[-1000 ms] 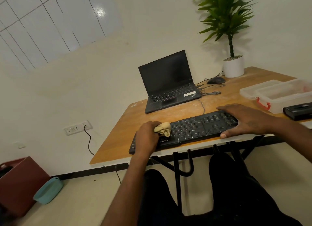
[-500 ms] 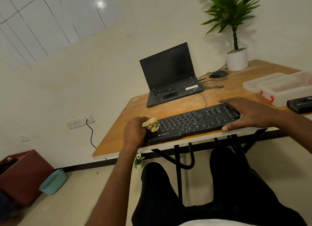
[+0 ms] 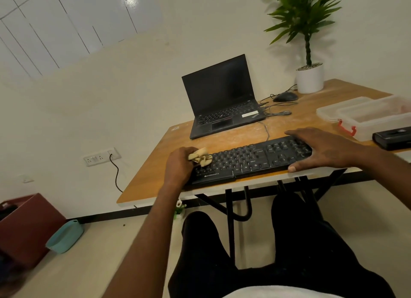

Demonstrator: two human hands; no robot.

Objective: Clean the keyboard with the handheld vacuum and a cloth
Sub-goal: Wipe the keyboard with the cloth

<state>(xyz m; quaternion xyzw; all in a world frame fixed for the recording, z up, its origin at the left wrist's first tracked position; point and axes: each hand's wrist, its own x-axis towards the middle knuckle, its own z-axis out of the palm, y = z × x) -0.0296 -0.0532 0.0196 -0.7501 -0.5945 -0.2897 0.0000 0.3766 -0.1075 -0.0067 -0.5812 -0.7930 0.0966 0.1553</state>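
Observation:
A black keyboard lies along the near edge of the wooden table. My left hand grips a crumpled tan cloth and holds it against the keys at the keyboard's left end. My right hand lies flat over the keyboard's right end, fingers straight, thumb at the front edge. A black oblong device, perhaps the handheld vacuum, lies on the table at the far right, partly cut off by the frame.
A black laptop stands open behind the keyboard, with a mouse and cables beside it. A potted plant and a clear plastic box sit at the right. On the floor left are a maroon bin and a teal basket.
My left hand has slid the cloth leftward along the keyboard's left end. My right hand stays on the right end. The camera has tilted slightly.

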